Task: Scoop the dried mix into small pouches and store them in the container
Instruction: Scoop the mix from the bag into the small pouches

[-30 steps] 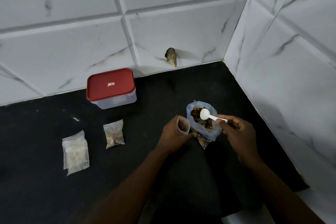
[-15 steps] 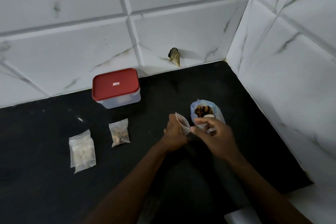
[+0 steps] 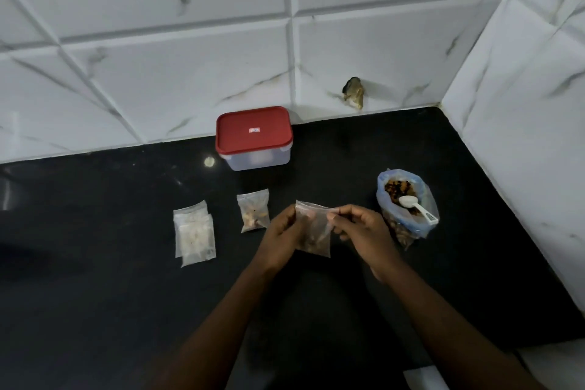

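Both hands hold one small clear pouch point(image 3: 314, 233) with dried mix in its bottom, above the black counter. My left hand point(image 3: 281, 236) grips its left edge; my right hand point(image 3: 359, 228) pinches its top right corner. To the right stands the open bag of dried mix point(image 3: 406, 206), with a white scoop point(image 3: 413, 205) resting in its mouth. A filled pouch point(image 3: 254, 210) lies left of my hands. A small stack of empty pouches point(image 3: 193, 233) lies further left. The clear container with a red lid point(image 3: 254, 136) stands shut near the back wall.
White marble-pattern tiles close the counter point(image 3: 95, 294) at the back and on the right, forming a corner. A small brownish lump point(image 3: 354, 96) sticks to the back wall above the counter. The counter's front edge shows at the bottom right.
My right hand left the scoop in the big bag and took the pouch's top. Both hands carried the pouch left, away from the bag. The view shifted right.
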`<state>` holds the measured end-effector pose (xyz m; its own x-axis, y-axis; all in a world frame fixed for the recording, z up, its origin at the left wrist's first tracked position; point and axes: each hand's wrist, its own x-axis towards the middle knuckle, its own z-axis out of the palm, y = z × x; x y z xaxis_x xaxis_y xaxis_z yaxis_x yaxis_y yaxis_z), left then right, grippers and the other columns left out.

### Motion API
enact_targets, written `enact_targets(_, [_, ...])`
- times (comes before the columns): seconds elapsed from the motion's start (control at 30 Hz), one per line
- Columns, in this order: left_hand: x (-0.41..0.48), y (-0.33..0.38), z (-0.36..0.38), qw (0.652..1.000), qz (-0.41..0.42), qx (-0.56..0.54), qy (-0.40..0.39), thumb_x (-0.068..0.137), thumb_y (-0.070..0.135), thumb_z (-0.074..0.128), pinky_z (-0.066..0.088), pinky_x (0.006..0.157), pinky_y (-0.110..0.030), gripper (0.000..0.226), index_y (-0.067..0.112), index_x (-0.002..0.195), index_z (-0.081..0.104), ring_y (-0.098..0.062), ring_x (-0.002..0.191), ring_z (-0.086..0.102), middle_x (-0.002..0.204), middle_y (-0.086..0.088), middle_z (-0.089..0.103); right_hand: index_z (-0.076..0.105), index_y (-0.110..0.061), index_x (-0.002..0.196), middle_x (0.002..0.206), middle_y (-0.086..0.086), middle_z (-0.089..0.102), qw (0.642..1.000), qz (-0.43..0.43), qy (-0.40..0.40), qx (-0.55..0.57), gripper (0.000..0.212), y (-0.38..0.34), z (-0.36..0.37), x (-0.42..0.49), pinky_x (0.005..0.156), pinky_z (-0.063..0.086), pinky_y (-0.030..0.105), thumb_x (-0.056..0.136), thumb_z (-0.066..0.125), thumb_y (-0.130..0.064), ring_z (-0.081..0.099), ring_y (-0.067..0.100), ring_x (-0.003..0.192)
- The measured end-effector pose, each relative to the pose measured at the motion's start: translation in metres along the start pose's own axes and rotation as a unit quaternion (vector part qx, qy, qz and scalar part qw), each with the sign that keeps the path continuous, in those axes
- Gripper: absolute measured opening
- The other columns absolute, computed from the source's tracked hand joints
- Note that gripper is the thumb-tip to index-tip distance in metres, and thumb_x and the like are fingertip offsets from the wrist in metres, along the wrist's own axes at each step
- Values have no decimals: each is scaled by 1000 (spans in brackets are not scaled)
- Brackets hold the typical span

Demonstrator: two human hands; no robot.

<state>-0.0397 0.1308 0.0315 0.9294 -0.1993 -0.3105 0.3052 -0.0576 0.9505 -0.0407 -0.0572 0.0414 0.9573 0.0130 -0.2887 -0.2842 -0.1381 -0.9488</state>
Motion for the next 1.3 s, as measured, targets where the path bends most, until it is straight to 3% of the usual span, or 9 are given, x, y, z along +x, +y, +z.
enact_targets(0.13, [-17,-10,-33,997,23,32,66,106,31,52,62,78,-39,29,11,103,73,-23,94,74,99,-6,76,78,-21,93,90,5,75,999,29,-36,20,8,2,36,5,83,57,39,94,70,-23,69,15,85])
enact_targets(0.23, [-22,-22,-52,993,52,42,98,104,31,56,61,79,-52,31,7,99,74,-31,91,74,94,-11,75,77,-22,89,91,1,74,998,29,-49,11,11,3,61,8,83,57,38,95,67,-23,70,16,88])
enact_targets(0.33, [-26,-29,-67,989,73,48,120,105,29,56,60,71,-38,29,10,99,77,-23,85,75,89,-8,77,76,-23,86,92,2,74,998,34,-51,17,14,7,81,13,83,57,39,95,67,-21,70,21,93])
enact_targets(0.5, [-26,-39,-88,989,49,20,137,105,28,57,62,76,-38,29,8,101,78,-23,89,76,92,-8,79,78,-17,95,95,5,76,997,48,-45,32,8,13,107,21,87,62,39,95,70,-20,74,20,95])
enact_targets(0.73, [-11,-53,-113,980,-11,9,198,102,22,62,64,78,-39,13,18,102,74,-17,91,76,96,0,78,79,-19,96,89,3,78,998,64,-13,-19,6,16,132,46,76,63,32,91,75,-17,76,18,87])
enact_targets(0.83, [-2,-52,-121,974,-26,45,221,102,19,62,64,75,-32,11,22,100,72,-12,88,75,97,1,76,79,-21,95,87,2,77,997,58,6,-48,7,18,135,58,73,64,31,89,77,-19,75,16,84])
enact_targets(1.07, [18,-50,-129,967,-63,74,237,99,13,66,63,71,-26,11,15,104,76,-14,80,74,87,-1,75,78,-21,97,90,-2,76,989,63,44,-126,12,21,139,74,54,54,20,88,78,-27,72,14,81])
enact_targets(1.2, [22,-49,-131,965,-67,71,244,97,12,69,61,67,-21,12,15,106,76,-11,80,74,90,0,76,74,-26,105,96,-9,72,986,65,54,-146,14,22,138,77,72,60,26,92,73,-29,69,6,87])
enact_targets(1.3, [19,-49,-133,964,-56,89,246,95,14,72,63,73,-26,11,19,104,75,-7,80,74,93,3,76,71,-26,108,98,-12,70,983,3,89,-163,17,14,138,75,76,51,16,91,73,-22,65,0,90])
